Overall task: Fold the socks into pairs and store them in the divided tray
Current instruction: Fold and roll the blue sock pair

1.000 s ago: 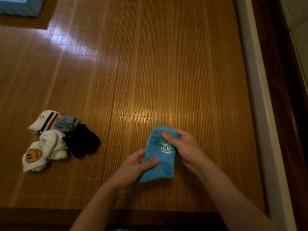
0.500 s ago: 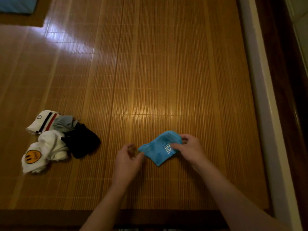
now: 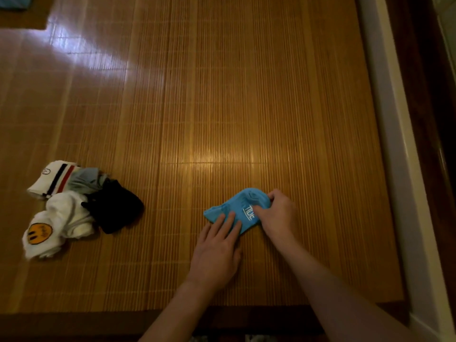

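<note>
A folded bright blue sock bundle [image 3: 238, 208] with white lettering lies on the bamboo mat [image 3: 222, 107] near its front edge. My left hand [image 3: 217, 250] lies flat with straight fingers pressing on the bundle's near left part. My right hand [image 3: 277, 215] grips the bundle's right end, fingers curled over the cuff. At the left sits a loose pile of socks: a white one with a yellow smiley [image 3: 40, 233], a black one [image 3: 118, 211], a grey one [image 3: 86, 180] and a white one with dark and red stripes [image 3: 53, 177].
A pale raised border [image 3: 394, 144] runs along the mat's right side, with dark wood beyond it. A blue object [image 3: 12, 2] shows at the top left corner. The mat's front edge [image 3: 98, 314] lies close below my arms.
The blue bundle, held upright in both hands a second ago, now lies on the mat turned sideways. My left hand let go, then came down flat on it. My right hand kept hold.
</note>
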`<state>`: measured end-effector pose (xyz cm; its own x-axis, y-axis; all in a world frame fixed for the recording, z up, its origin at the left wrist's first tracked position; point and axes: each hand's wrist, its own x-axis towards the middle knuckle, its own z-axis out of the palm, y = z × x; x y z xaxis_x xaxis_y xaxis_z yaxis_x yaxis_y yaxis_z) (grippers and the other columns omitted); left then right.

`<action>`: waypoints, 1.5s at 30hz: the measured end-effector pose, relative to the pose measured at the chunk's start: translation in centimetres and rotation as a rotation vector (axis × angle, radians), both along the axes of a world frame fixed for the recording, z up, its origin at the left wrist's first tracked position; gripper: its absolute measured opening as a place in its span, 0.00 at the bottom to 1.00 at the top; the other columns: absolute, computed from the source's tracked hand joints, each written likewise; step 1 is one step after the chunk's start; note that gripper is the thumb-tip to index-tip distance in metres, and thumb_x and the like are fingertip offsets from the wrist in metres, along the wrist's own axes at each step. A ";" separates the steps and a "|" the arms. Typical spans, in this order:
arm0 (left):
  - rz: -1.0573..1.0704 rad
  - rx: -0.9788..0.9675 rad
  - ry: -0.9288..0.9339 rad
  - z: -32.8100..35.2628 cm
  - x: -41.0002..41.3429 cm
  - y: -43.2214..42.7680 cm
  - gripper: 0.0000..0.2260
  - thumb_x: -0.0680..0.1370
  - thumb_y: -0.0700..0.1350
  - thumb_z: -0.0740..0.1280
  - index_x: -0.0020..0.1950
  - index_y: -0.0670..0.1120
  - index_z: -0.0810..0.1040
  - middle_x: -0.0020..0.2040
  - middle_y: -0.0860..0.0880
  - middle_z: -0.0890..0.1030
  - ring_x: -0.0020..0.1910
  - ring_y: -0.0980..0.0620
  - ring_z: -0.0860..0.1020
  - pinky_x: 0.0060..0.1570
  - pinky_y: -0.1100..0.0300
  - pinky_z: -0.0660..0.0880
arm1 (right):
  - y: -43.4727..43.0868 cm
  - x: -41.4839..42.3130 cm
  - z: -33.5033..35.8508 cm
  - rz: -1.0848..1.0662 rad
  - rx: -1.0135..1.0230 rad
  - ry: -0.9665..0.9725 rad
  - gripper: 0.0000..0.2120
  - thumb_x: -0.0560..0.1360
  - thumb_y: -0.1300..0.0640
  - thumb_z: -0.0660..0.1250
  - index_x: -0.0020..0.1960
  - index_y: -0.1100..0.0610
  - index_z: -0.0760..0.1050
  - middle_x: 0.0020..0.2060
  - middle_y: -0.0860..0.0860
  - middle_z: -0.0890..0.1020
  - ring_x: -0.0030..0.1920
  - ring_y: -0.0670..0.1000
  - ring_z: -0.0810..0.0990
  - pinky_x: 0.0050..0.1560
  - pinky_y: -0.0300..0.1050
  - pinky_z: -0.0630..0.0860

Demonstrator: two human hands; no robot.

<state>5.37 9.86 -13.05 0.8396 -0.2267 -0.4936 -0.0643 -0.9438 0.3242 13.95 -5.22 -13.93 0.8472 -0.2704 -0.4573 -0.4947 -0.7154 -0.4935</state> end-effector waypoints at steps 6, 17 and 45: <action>-0.032 0.004 -0.013 -0.4 -0.2 0.1 0.31 0.85 0.55 0.55 0.83 0.54 0.44 0.84 0.53 0.42 0.82 0.51 0.40 0.79 0.48 0.38 | 1.4 -1.6 0.8 0.124 -0.003 -0.187 0.15 0.71 0.61 0.76 0.49 0.53 0.70 0.47 0.47 0.73 0.47 0.49 0.76 0.43 0.47 0.79; -0.023 -0.055 -0.089 -0.2 0.8 0.3 0.27 0.84 0.54 0.58 0.82 0.54 0.56 0.83 0.53 0.57 0.81 0.51 0.56 0.79 0.49 0.50 | 1.9 -1.3 0.8 0.362 -0.199 -0.203 0.22 0.76 0.59 0.71 0.69 0.54 0.71 0.55 0.51 0.74 0.54 0.51 0.75 0.53 0.46 0.77; -0.016 -0.260 -0.146 -0.4 12.1 1.8 0.07 0.76 0.44 0.73 0.50 0.49 0.77 0.49 0.54 0.76 0.46 0.56 0.75 0.48 0.58 0.78 | -2.0 2.3 0.4 0.584 0.122 -0.179 0.17 0.74 0.55 0.73 0.61 0.52 0.77 0.50 0.43 0.75 0.52 0.44 0.73 0.54 0.40 0.72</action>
